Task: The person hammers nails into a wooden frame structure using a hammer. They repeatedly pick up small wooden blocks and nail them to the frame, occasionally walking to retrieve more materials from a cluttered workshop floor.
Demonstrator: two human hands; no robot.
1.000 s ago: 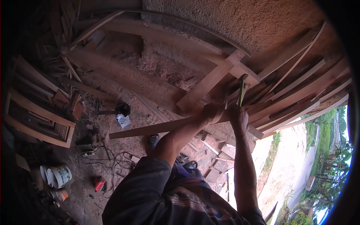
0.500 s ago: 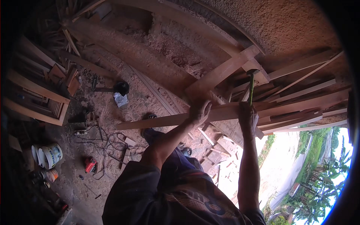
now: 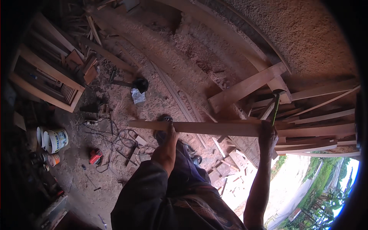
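Note:
A long, pale wooden board (image 3: 214,128) lies crosswise in front of me, its tapered end to the left. My left hand (image 3: 172,135) is closed around the board's near edge, a short way from that end. Farther right, my right hand (image 3: 268,135) is closed on a slim green-handled tool with a dark head, which looks like a hammer (image 3: 276,105). The hammer points away from me. That same hand lies over the board, and its fingers are partly hidden.
Crossed beams (image 3: 249,87) stand beyond the board, and stacked planks (image 3: 322,130) lie at right. Wood shavings and offcuts cover the floor. Leftward are tangled cables (image 3: 119,142), a red power tool (image 3: 96,156), white buckets (image 3: 55,140) and a slatted wooden frame (image 3: 50,82).
My left hand has slid left along the board and now grips it closer to the tapered end. My right hand still holds the hammer. The whole view has shifted.

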